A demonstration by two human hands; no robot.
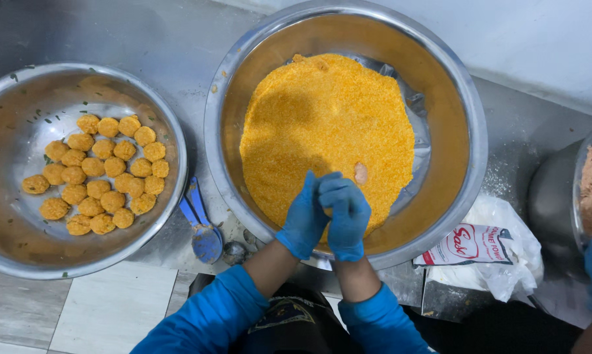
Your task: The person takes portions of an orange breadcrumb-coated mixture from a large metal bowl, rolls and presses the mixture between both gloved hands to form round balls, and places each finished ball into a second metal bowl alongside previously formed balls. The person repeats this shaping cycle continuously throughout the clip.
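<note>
A small food piece is being pressed between the left hand (304, 216) and the right hand (345, 218), both in blue gloves and cupped tightly together over the 6 o'clock edge of the large steel bowl (474, 164). The piece itself is being hidden almost wholly by the palms; its shape, long axis and heading cannot be told.

The bowl is holding a bed of orange crumbs (322, 124); one pale uncoated piece (361, 172) is lying on the crumbs at about 12 o'clock from the hands.

Handling is being judged as light, soft and easily deformed, with a loose coating that sheds; hold is best taken with cupped palms around the whole body, not by a fingertip pinch.

Coated balls (99, 174) are resting in a second steel bowl (7, 98) at 9 o'clock. These are near-round, so no heading applies. A blue spoon (203, 229) is lying between the bowls.
</note>
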